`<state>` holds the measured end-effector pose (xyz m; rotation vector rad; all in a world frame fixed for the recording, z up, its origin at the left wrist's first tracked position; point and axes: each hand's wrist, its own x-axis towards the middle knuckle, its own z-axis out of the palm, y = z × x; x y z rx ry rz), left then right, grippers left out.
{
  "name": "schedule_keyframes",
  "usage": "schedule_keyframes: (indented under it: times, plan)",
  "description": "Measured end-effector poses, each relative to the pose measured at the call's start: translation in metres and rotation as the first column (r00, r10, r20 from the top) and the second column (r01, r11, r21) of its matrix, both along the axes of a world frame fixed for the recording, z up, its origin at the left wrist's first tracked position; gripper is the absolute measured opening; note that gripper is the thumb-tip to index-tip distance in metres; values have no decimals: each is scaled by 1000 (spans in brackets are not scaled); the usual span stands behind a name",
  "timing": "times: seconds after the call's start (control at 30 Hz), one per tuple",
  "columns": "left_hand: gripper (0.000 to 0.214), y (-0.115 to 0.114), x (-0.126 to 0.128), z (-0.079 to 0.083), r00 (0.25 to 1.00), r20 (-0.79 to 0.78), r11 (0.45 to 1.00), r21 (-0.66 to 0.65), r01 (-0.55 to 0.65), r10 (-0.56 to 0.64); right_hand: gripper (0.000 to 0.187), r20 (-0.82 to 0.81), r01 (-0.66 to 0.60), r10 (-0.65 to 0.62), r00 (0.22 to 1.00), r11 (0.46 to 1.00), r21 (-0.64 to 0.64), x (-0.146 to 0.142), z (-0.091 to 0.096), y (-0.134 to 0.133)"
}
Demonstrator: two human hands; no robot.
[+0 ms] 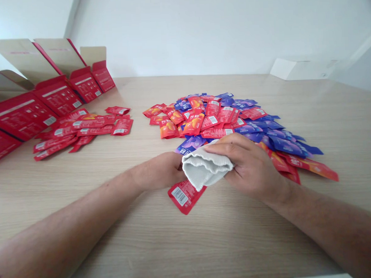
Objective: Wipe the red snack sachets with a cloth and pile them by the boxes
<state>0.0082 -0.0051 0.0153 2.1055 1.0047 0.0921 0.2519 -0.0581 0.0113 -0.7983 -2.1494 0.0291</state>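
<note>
A white knitted glove is held above the table, its ribbed cuff facing me and open. My right hand grips it from the right, thumb on top and fingers curled around the cuff's edge. My left hand is closed at the glove's left side, with most of its fingers hidden behind the fabric. Below the glove lies a red sachet with a barcode, partly covered. Just beyond my hands spreads a mixed heap of red sachets and purple-blue sachets.
Red cardboard boxes with raised flaps stand in a row at the left. A smaller group of red sachets lies in front of them. At the back right, a white box rests against the wall. The wooden table ends close to me.
</note>
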Motion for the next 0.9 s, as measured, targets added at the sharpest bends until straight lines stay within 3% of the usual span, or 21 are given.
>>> schedule_keyframes:
  times: [0.1,0.37,0.53,0.77,0.9]
  plan:
    - [18,6,-2,1,998,-37,996,-75,47,-50,34,28,-43,43,999,999,-27,2,-5,2]
    - [17,10,-2,-10,983,-170,980,-175,-92,62,27,365,-12,68,929,988,-152,-18,-23,-4]
    - [15,12,-1,-8,982,-176,984,-150,-93,66,24,419,-149,213,883,972,-180,-28,-21,-12]
    - [16,15,-3,-14,989,-144,991,-126,-55,37,26,392,-12,103,914,974,-227,-21,-23,-4]
    - [14,17,-3,-11,990,-141,994,-111,-24,9,23,429,-137,216,877,968,-209,-27,-20,-9]
